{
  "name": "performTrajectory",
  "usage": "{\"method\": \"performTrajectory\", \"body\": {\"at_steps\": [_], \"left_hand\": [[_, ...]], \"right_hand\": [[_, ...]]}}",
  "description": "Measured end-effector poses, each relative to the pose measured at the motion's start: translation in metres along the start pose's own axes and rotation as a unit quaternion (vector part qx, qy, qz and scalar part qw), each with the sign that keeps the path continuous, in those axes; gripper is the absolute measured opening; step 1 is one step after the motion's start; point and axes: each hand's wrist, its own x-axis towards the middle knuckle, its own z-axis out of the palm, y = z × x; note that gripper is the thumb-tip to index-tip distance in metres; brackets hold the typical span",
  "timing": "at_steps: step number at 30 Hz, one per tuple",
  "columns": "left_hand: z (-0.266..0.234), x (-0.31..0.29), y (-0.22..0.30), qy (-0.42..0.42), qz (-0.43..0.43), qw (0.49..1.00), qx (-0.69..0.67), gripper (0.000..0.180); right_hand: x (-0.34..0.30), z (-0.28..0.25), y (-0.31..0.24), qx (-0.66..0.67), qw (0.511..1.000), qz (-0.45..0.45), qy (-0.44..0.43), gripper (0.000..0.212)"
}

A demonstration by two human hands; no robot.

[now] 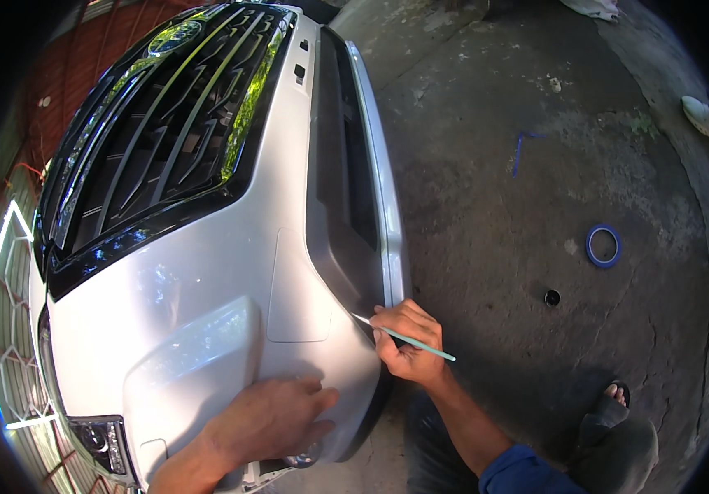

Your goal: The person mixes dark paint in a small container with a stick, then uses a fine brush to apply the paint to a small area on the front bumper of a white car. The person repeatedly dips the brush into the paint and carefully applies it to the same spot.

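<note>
Slim teal-handled brush point(433, 349) is pinched between thumb and fingertips of the right hand point(417, 326), at the outer lower corner of the white bumper point(206, 255). Its long axis is laid slantwise: pale tip pointed up-left, away from the palm, butt end left free past the knuckles, down-right over the floor side. Tip is set at the bumper's edge, where the dark grey lower trim point(334, 198) is met; contact cannot be told, the tip being too small. Trim edge is bent down-right here, so the shaft is held at a shallow angle to it. Right hand is nearer by far. Left hand point(276, 418) is held lower, over the bumper's moulded bulge, fingers loosely parted, nothing seen gripped; some blur, touch on the panel uncertain. Close on the right hand's upper side, the silver lip point(390, 222) is run along the trim's outer edge. Open room is found to the right, over the concrete floor point(494, 222); there a small black pot point(551, 298) and a blue tape roll point(592, 253) are seen, well apart from the hand. Lower right is partly taken up by a sandalled foot point(615, 395) and the knee.
</note>
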Motion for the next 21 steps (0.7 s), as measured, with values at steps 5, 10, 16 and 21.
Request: {"method": "performTrajectory", "body": {"at_steps": [5, 10, 16, 21], "left_hand": [[-0.0037, 0.0034, -0.0004, -0.005, -0.007, 1.000, 0.005, 0.028], [-0.0052, 0.0039, 0.0007, -0.012, -0.011, 1.000, 0.002, 0.028], [-0.0054, 0.0045, 0.0009, -0.023, -0.019, 1.000, 0.003, 0.028], [-0.0053, 0.0047, 0.0010, -0.017, -0.014, 1.000, 0.002, 0.027]], "right_hand": [[0.0036, -0.0003, 0.0033, 0.008, 1.000, 0.009, 0.003, 0.015], [0.0041, -0.0004, 0.0050, 0.001, 1.000, 0.001, 0.003, 0.016], [0.0039, -0.0016, 0.0053, 0.002, 1.000, 0.001, 0.001, 0.015], [0.0041, -0.0013, 0.0056, 0.008, 1.000, 0.002, 0.001, 0.014]]}}
